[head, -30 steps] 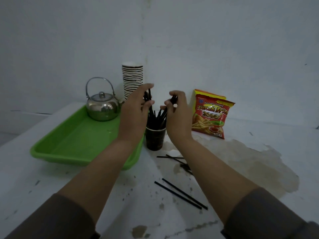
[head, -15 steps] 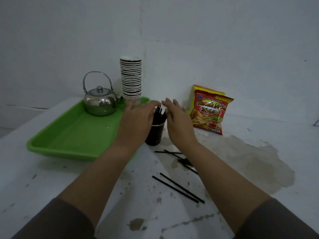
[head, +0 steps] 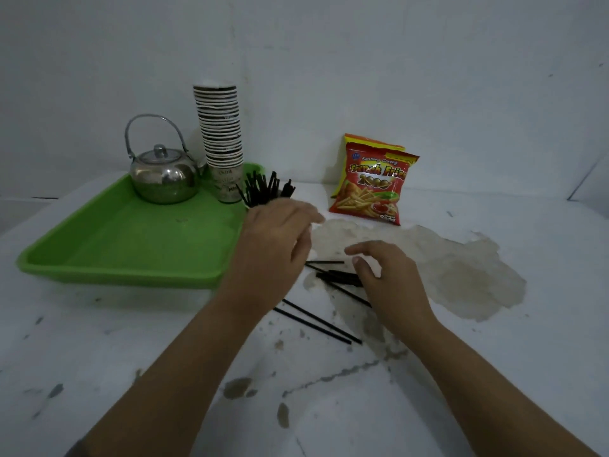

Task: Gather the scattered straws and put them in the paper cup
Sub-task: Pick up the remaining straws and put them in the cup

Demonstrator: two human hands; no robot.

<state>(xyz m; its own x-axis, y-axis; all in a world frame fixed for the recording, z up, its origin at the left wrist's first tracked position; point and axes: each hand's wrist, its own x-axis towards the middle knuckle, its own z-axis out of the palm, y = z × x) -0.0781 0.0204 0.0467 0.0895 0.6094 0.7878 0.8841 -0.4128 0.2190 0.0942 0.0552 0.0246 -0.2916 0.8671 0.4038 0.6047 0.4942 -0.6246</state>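
A bunch of black straws [head: 263, 189] sticks up from the paper cup, whose body is hidden behind my left hand [head: 273, 239]. That hand hovers in front of the cup with relaxed fingers, holding nothing. Several loose black straws [head: 336, 275] lie on the white table between my hands. Two more straws [head: 316, 321] lie side by side nearer to me. My right hand [head: 385, 278] is low over the loose pile, fingers loosely bent, empty.
A green tray [head: 125, 258] at the left carries a steel kettle [head: 161, 176] and a tall stack of paper cups [head: 220, 133]. A red French fries bag [head: 372, 183] leans on the wall. A stained patch [head: 461, 268] spreads across the table at the right.
Both hands let go of the straws in the cup and came back toward me. The right hand dropped down over the loose straws on the table.
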